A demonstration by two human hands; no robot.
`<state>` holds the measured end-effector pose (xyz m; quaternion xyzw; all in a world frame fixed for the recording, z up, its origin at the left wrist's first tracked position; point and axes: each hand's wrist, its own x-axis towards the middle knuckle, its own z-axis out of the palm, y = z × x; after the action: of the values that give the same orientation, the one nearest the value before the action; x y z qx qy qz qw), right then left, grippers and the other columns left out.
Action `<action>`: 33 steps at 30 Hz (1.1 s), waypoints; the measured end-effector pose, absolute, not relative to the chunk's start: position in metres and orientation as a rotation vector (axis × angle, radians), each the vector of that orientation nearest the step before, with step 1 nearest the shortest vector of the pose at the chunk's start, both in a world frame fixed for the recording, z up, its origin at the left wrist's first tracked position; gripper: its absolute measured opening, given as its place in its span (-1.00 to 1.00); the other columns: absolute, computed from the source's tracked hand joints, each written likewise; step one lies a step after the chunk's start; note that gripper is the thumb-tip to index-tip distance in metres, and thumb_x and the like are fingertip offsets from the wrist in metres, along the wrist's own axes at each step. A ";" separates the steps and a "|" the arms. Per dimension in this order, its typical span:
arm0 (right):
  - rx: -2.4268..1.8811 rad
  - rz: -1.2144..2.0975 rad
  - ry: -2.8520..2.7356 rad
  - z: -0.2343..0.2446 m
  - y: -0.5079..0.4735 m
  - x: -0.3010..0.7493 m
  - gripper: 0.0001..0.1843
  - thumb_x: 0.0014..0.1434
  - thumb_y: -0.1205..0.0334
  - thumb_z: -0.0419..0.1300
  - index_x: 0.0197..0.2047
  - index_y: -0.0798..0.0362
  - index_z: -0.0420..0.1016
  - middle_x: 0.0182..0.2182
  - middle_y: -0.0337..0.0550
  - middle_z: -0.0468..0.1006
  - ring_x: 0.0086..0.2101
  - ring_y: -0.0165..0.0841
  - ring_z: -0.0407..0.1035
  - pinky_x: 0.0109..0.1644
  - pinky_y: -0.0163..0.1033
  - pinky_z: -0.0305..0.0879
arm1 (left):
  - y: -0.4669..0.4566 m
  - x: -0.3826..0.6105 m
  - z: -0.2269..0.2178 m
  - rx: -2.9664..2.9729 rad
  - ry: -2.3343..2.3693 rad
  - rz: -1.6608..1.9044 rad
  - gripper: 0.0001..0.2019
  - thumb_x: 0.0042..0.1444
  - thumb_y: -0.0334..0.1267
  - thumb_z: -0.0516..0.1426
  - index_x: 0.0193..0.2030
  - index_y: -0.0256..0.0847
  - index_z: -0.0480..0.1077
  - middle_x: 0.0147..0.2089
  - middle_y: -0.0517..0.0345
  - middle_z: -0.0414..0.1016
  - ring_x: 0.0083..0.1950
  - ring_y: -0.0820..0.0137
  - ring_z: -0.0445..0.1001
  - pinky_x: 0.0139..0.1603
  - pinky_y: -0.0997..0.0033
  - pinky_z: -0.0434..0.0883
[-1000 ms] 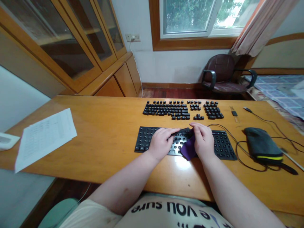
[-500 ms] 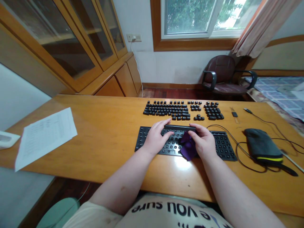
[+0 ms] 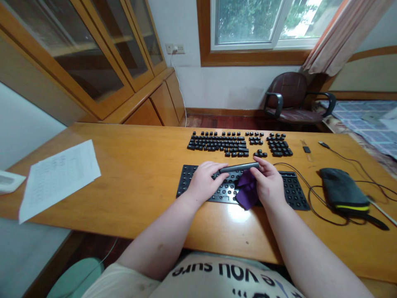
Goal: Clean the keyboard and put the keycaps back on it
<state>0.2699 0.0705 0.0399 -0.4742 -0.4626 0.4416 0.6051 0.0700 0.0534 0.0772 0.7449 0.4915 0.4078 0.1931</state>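
The slim dark bar [image 3: 239,167] lay crosswise between the two hands, over the far edge of the stripped keyboard [image 3: 225,191], and at twelve o'clock from the person's middle. Its long axis ran from nine toward three, the right-hand end tipped slightly up toward two. Neither hand was nearer: each had an end. The left hand [image 3: 202,183] met it from the eight o'clock side, fingertips and thumb seeming to pinch that end; the right hand [image 3: 269,183] came in from four, its thumb on the near side and its fingers beyond, pinching the other. Whether the bar touched the keyboard below, I couldn't tell from where I stood.

Just under it, toward six, a purple cloth [image 3: 247,194] drooped over the keyboard beside the right hand; I couldn't make out whether that hand gripped it as well. The keyboard's own length matched the bar's, roughly nine to three. Past the bar, toward twelve, the loose keycaps [image 3: 217,142] stood in rows on the desk [image 3: 133,174]. Out at three, near a loop of cable [image 3: 314,202], lay a grey pouch [image 3: 343,189].
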 end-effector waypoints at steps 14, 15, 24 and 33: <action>-1.158 1.039 -1.286 0.036 0.066 0.262 -0.64 0.07 0.04 0.20 -0.09 0.03 0.43 -0.29 -0.10 0.56 -0.28 -0.30 0.45 -0.13 -0.10 0.37 | 0.050 0.093 0.066 0.898 1.005 0.867 -0.74 -0.06 -0.41 0.21 -0.18 -0.30 0.36 -0.24 0.07 0.54 -0.31 0.47 0.50 -0.32 0.51 0.38; -1.185 0.987 -1.371 0.037 0.064 0.262 -0.67 0.07 0.04 0.20 -0.13 0.04 0.44 -0.30 -0.09 0.56 -0.27 -0.28 0.45 -0.12 -0.09 0.37 | 0.050 0.093 0.066 0.850 0.994 0.879 -0.73 -0.05 -0.41 0.22 -0.16 -0.28 0.34 -0.19 0.06 0.53 -0.29 0.46 0.51 -0.30 0.51 0.39; -1.146 0.444 -1.956 0.049 0.051 0.256 -0.82 0.08 0.11 0.21 -0.23 -0.04 0.48 -0.29 -0.11 0.57 -0.24 -0.23 0.44 -0.12 -0.07 0.36 | 0.053 0.098 0.057 0.857 0.991 1.044 -0.70 -0.15 -0.44 0.29 -0.26 -0.30 0.32 -0.28 0.07 0.56 -0.24 0.36 0.54 -0.10 0.26 0.46; -1.124 0.396 -1.993 0.048 0.056 0.264 -0.86 0.10 0.17 0.21 -0.25 -0.01 0.51 -0.33 -0.13 0.58 -0.29 -0.28 0.43 -0.15 -0.11 0.37 | 0.044 0.047 0.088 1.446 1.462 1.157 -0.36 -0.06 -0.35 0.25 0.19 -0.14 0.15 0.08 -0.08 0.39 -0.19 0.37 0.50 -0.11 0.24 0.45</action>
<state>0.2641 0.0563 0.0475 -0.4439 -0.7872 0.1566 0.3984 0.0467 0.0440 0.0877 0.5665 0.5729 0.4534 0.3812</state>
